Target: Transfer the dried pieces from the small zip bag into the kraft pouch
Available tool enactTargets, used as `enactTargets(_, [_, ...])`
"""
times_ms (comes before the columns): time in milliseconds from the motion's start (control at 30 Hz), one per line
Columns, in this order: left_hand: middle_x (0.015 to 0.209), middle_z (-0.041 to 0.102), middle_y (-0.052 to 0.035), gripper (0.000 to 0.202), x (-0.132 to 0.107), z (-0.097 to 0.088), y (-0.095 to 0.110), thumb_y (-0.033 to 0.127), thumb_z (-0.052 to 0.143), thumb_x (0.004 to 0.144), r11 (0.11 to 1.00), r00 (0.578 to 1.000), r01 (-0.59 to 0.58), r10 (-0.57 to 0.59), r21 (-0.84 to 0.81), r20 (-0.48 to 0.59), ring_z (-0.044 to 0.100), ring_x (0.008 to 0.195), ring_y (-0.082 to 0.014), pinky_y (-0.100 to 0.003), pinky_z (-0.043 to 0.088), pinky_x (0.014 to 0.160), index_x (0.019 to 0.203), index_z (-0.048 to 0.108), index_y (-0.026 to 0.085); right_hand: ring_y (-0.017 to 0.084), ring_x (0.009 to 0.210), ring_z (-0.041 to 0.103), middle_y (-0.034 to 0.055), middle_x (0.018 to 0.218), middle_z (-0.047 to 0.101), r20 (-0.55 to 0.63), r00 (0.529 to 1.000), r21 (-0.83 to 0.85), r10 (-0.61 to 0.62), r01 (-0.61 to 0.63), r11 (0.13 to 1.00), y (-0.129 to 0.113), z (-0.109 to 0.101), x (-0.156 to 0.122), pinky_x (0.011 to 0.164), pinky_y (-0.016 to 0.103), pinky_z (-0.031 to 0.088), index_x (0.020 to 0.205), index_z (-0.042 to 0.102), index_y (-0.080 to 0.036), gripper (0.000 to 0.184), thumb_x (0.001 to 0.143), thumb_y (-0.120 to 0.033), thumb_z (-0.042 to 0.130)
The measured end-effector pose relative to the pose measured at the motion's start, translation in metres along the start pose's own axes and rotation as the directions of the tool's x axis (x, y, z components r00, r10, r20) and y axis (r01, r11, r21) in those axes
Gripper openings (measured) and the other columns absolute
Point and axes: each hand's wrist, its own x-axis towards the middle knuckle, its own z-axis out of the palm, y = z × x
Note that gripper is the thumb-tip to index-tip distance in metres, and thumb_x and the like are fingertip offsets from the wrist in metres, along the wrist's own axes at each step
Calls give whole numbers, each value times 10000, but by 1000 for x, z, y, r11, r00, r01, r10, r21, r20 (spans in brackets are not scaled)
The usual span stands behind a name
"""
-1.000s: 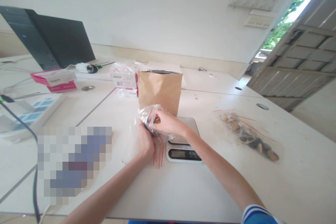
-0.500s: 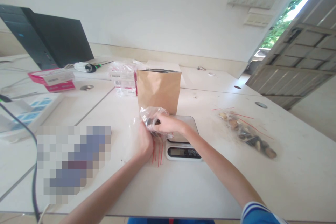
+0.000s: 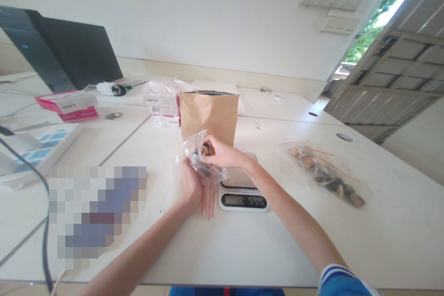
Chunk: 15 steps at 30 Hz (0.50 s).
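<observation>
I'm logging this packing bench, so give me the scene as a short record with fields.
left hand: left hand grips the clear plastic bag from below
right hand: right hand pinches brown pieces at the bag's mouth
behind: brown paper bag, upright
right of hands: digital scale
far right: filled clear bags lying on white table

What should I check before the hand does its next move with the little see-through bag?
1. Left hand grips the clear bag from below: ok.
2. Right hand pinches a brown piece at the bag's mouth: ok.
3. Bag mouth open: ok.
4. Scale platform bare beside the hands: ok.
5. Scale display reading: cannot tell, too small.
6. Brown paper bag upright behind the scale: ok.
</observation>
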Motion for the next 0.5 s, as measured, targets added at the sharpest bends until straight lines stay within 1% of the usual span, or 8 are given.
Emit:
enactTargets(100, [690, 655, -7, 299, 0, 1, 1, 401, 461, 739, 998, 999, 45, -44, -36, 28, 596, 553, -140, -252, 470, 535, 804, 627, 161, 150, 841, 574, 27, 943, 614, 5, 999, 66, -43, 43, 997, 5, -6, 2, 779, 287, 464, 1059, 560, -176, 292, 770, -157, 603])
enactTargets(200, [678, 639, 5, 242, 1, 1, 0, 363, 455, 744, 998, 999, 40, -40, -43, -3, 590, 569, -122, -238, 478, 567, 755, 601, 171, 148, 894, 592, 45, 1017, 644, -3, 997, 138, -77, 77, 988, 6, -13, 2, 824, 288, 465, 1059, 602, -166, 276, 786, -133, 585])
enactTargets(300, [662, 625, 8, 192, 2, 1, 1, 334, 457, 749, 996, 998, 65, -66, -54, -23, 594, 587, -120, -230, 482, 581, 722, 571, 182, 149, 912, 597, 46, 1025, 649, -19, 995, 155, -95, 97, 983, 5, -19, 1, 842, 290, 469, 1068, 609, -158, 272, 797, -145, 590])
enactTargets(433, [620, 599, 23, 171, 1, 1, 2, 315, 456, 760, 995, 996, 75, -78, -72, -32, 551, 522, -102, -210, 457, 524, 723, 568, 190, 138, 881, 593, 40, 999, 639, -52, 995, 186, -86, 94, 978, 5, -22, 0, 791, 267, 494, 1060, 606, -156, 254, 807, -147, 584])
enactTargets(500, [626, 604, 19, 169, 1, 1, 2, 313, 459, 756, 994, 996, 80, -83, -80, -31, 564, 539, -107, -215, 470, 540, 724, 570, 190, 135, 874, 591, 43, 999, 634, -61, 996, 238, -70, 83, 968, 4, -22, 1, 751, 250, 509, 1051, 603, -158, 245, 808, -142, 583])
